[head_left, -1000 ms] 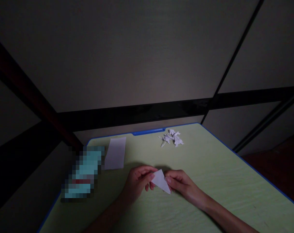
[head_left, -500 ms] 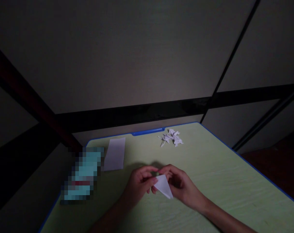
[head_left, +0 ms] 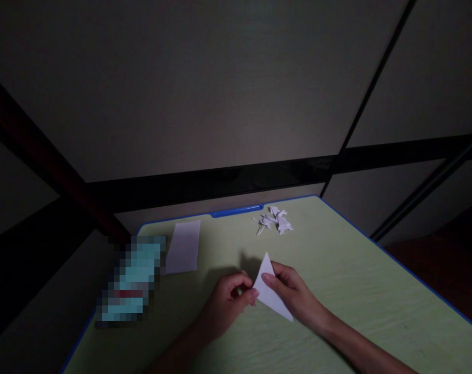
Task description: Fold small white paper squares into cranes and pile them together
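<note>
A white paper folded into a triangle (head_left: 272, 293) is held just above the pale green table (head_left: 348, 291), one tip pointing up. My left hand (head_left: 230, 300) pinches its left edge with curled fingers. My right hand (head_left: 294, 296) grips it from the right, thumb on the front face. Both hands are near the table's middle front.
A flat white paper sheet (head_left: 183, 245) lies at the back left. A small pile of folded white paper figures (head_left: 273, 220) sits at the back near a blue handle (head_left: 237, 210) on the table's rim. A blurred teal patch (head_left: 132, 280) covers the left edge.
The folded triangle has opened out larger and turned so one tip points up. Both hands shifted slightly along its edges; my right thumb now lies on its face.
</note>
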`<state>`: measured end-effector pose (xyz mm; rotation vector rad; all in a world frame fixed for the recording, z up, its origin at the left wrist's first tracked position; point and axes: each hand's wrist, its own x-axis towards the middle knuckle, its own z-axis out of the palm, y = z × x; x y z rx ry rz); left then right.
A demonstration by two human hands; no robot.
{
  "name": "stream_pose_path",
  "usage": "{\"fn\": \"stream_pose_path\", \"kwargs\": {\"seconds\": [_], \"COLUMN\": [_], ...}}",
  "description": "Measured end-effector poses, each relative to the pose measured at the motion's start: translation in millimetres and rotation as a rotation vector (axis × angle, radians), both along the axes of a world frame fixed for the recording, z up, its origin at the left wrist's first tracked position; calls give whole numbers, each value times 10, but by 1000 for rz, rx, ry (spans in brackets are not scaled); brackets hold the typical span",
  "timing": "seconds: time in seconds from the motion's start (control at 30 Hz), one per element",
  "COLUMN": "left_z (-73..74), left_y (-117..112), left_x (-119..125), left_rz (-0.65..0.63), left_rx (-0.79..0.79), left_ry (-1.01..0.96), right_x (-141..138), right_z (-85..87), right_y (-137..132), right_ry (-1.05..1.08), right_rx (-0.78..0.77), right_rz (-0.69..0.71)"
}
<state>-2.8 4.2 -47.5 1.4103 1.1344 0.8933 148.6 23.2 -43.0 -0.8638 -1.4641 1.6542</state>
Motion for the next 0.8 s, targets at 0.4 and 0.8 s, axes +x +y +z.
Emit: {"fn": "stream_pose_path", "kwargs": {"seconds": [0.4, 0.8], "left_z": [53, -9], "left_y": [-16, -15], "left_x": [43, 15], "left_rz": [-36, 105], "left_rx": [-83, -21], "left_ry": [-137, -196], "right_x": [-24, -9], "right_z": [-42, -9], "right_y": [27, -102], "right_ry": [63, -73], "right_rx": [-95, 328], "right_rz": [43, -132]}}
